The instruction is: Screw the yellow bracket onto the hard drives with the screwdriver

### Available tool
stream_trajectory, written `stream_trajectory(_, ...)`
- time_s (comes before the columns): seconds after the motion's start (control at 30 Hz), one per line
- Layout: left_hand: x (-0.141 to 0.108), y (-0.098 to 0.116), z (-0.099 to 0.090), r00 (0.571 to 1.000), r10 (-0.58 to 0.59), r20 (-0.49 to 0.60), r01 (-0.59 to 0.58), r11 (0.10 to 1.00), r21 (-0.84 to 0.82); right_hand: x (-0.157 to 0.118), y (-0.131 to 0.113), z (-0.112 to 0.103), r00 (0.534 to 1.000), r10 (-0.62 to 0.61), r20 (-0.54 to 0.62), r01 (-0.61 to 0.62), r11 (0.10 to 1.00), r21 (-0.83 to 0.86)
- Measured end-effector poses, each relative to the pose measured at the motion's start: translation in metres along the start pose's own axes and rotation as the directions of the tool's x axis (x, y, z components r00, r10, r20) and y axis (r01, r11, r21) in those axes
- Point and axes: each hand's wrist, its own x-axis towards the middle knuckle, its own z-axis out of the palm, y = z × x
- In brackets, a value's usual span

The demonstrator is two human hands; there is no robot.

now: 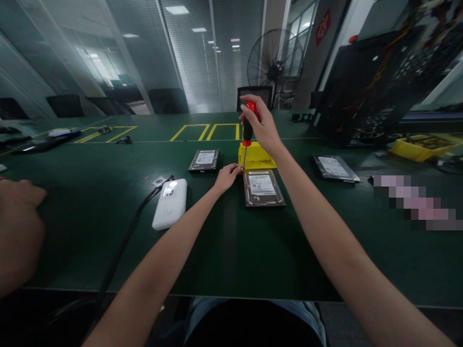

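Observation:
My right hand (263,123) grips the red and black handle of a screwdriver (247,130), held upright with its shaft pointing down. Its tip meets the far left corner of a hard drive (263,187), which lies label up on the green table. Beside that tip, my left hand (227,177) has its fingers pinched together at the same corner; whatever is between them is too small to make out. Directly behind the drive sits a yellow plastic piece (257,155), partly hidden by my right hand and the screwdriver.
Other hard drives lie left (204,160) and right (334,167). A white power bank (170,204) with a black cable (126,236) is left of my forearm. Another person's hand (21,226) rests far left. A computer case (361,91) and yellow bin (415,148) stand right.

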Motion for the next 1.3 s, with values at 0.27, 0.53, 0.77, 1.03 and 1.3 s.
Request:
stream_trajectory(0.27, 0.0, 0.0, 0.001, 1.0, 0.009, 0.018, -0.008, 0.998, -0.057, -0.004, 0.007, 0.004, 0.983, 0.181, -0.024, -0.177, 0.978, 0.114)
stream_trajectory(0.53, -0.003, 0.002, 0.0, 0.997, 0.005, 0.08, 0.003, 0.995, -0.1, -0.003, 0.014, 0.003, 0.983, 0.181, -0.012, -0.175, 0.965, 0.196)
stream_trajectory(0.77, -0.003, 0.003, 0.0, 0.996, 0.006, 0.091, 0.002, 0.995, -0.095, -0.003, 0.006, 0.007, 0.984, 0.179, 0.018, -0.179, 0.97, 0.163)
stream_trajectory(1.03, -0.001, -0.003, 0.001, 0.996, 0.034, 0.087, -0.022, 0.991, -0.132, -0.002, 0.009, 0.009, 0.989, 0.145, 0.04, -0.15, 0.974, 0.173)
stream_trajectory(1.3, -0.001, -0.003, 0.002, 0.996, 0.028, 0.09, -0.012, 0.985, -0.174, -0.003, 0.017, 0.006, 0.979, 0.197, 0.049, -0.203, 0.95, 0.238)
